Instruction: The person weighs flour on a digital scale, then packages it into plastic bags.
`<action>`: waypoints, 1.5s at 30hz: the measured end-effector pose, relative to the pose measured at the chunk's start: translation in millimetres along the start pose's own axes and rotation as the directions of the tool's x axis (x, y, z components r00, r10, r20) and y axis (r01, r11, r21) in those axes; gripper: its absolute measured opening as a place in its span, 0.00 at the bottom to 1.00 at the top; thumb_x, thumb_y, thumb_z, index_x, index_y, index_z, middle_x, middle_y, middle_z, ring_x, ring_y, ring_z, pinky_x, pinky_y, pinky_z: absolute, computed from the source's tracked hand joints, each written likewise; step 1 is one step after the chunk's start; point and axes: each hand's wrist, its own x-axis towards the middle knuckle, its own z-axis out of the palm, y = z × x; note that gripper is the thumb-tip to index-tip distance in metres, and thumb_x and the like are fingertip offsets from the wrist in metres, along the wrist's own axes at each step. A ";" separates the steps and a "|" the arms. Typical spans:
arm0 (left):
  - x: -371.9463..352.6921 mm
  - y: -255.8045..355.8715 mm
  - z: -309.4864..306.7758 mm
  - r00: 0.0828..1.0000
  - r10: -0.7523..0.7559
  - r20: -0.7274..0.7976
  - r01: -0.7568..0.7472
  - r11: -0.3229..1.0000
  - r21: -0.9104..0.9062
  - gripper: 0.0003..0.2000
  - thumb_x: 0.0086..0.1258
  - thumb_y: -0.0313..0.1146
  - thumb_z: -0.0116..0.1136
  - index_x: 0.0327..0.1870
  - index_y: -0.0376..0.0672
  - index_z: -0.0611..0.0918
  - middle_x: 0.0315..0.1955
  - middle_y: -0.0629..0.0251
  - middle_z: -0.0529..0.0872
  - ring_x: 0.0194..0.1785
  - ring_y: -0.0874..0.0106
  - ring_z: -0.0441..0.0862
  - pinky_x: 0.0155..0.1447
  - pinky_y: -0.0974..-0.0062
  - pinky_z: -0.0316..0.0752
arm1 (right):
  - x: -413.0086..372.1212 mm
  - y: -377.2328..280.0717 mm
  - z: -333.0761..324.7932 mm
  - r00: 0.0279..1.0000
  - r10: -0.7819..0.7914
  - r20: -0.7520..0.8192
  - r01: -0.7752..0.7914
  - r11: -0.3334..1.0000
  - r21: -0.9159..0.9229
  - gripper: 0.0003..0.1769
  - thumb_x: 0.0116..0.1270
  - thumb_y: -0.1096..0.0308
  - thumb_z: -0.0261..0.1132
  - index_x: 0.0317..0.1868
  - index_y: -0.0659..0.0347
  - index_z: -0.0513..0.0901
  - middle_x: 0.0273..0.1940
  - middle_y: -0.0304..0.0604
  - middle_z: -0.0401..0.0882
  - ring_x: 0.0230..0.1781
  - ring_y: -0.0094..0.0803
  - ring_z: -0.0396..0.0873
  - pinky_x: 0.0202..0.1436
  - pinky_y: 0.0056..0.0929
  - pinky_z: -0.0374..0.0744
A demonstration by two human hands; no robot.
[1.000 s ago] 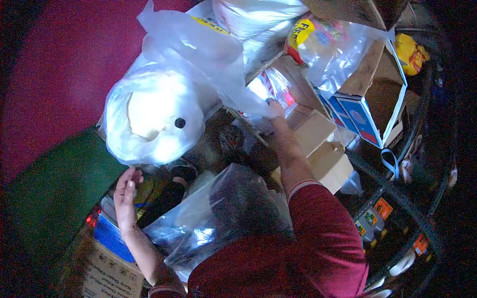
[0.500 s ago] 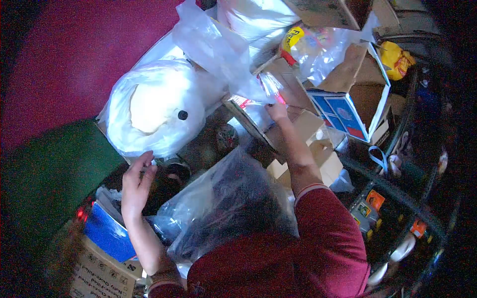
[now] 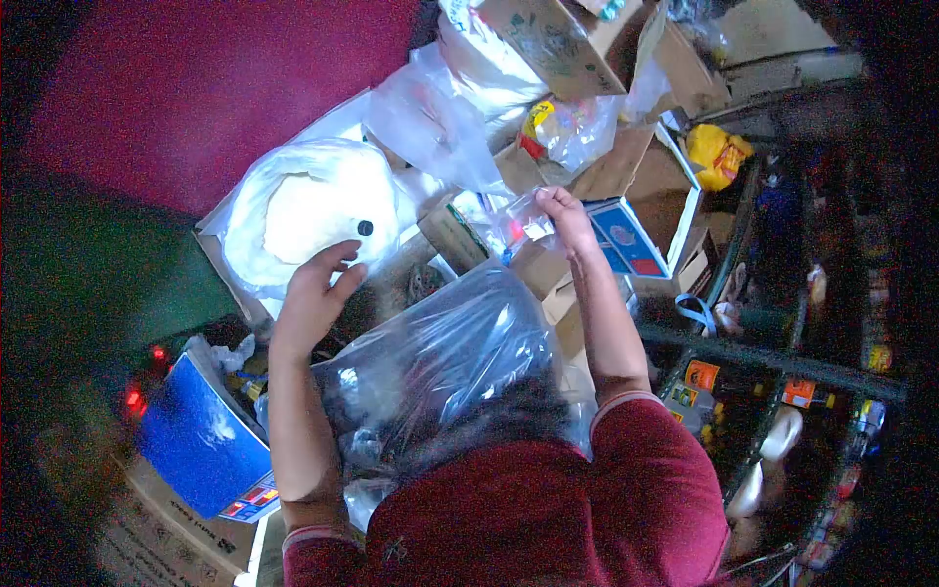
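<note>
My right hand (image 3: 562, 213) is closed on the edge of a small clear plastic packet (image 3: 526, 221) with a red mark, above the open boxes. My left hand (image 3: 328, 284) has its fingers apart and holds nothing; it is over the near right edge of a round white bag (image 3: 249, 235) whose top is brightly lit. A small black round object (image 3: 366, 228) lies on that bag, just beyond my left fingertips. A large clear plastic bag (image 3: 460, 352) spreads in front of my body, below both hands.
A blue and white open carton (image 3: 636, 240) stands right of my right hand. Beyond are a yellow bag (image 3: 718, 157), a brown carton (image 3: 553, 44) and a translucent bag (image 3: 430, 117). A blue box (image 3: 201, 435) is at lower left. Dark racks (image 3: 773, 357) with packets line the right.
My right hand has lifted the clear packet away from the box and nearer to me. My left hand has moved up and right over the white bag. The view has shifted.
</note>
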 end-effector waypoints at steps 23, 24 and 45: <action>12.3 -23.1 -23.7 0.984 0.162 -0.070 -0.172 0.798 -0.578 0.06 0.58 0.30 0.64 0.33 0.38 0.83 0.27 0.70 0.83 0.34 0.80 0.77 0.43 0.80 0.71 | -47.6 -203.3 193.4 0.804 0.136 0.578 0.459 0.476 -0.750 0.11 0.63 0.66 0.63 0.39 0.65 0.82 0.33 0.38 0.82 0.36 0.22 0.76 0.44 0.25 0.74; 14.1 -24.8 -22.9 0.984 0.140 -0.111 -0.179 0.783 -0.596 0.06 0.58 0.30 0.64 0.33 0.39 0.83 0.27 0.70 0.83 0.33 0.80 0.77 0.42 0.80 0.71 | -38.0 -194.2 178.9 0.819 0.120 0.561 0.441 0.493 -0.750 0.11 0.64 0.65 0.63 0.39 0.65 0.82 0.33 0.36 0.82 0.37 0.21 0.76 0.45 0.25 0.74; 14.9 -28.4 -24.5 0.900 -0.036 -0.435 -0.246 0.783 -0.572 0.06 0.63 0.32 0.60 0.32 0.39 0.80 0.22 0.72 0.79 0.29 0.82 0.73 0.37 0.80 0.70 | -28.2 -77.8 182.2 0.869 -0.068 0.490 0.328 0.821 -0.467 0.08 0.63 0.68 0.63 0.40 0.63 0.81 0.32 0.31 0.77 0.35 0.20 0.72 0.42 0.21 0.71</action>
